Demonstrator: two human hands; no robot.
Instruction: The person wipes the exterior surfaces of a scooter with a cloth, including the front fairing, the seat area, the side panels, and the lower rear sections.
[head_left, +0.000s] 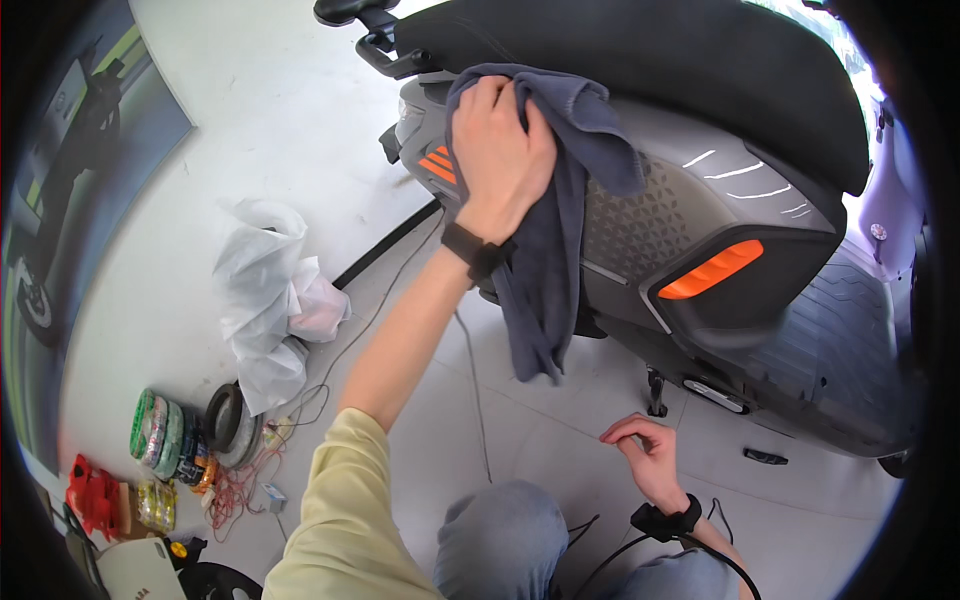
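My left hand (499, 146) presses a dark grey-blue cloth (547, 277) against the rear side panel of an electric scooter. The cloth hangs down in folds below my wrist and hides part of the panel. To its right, the grey side panel (637, 210) shows a pattern of small shapes and an orange insert (712, 270). Above it runs the long black seat (637, 60). My right hand (649, 454) is held over my knee, fingers curled with a gap between thumb and fingertips, holding nothing. A black band sits on each wrist.
White plastic bags (259, 300) stand by the wall. Several wrapped tyres (161, 435) and tangled red cord (240, 487) lie at the lower left. A dark cable (472, 390) trails across the tiled floor. The scooter's stand (656, 390) and a small black object (765, 456) are below it.
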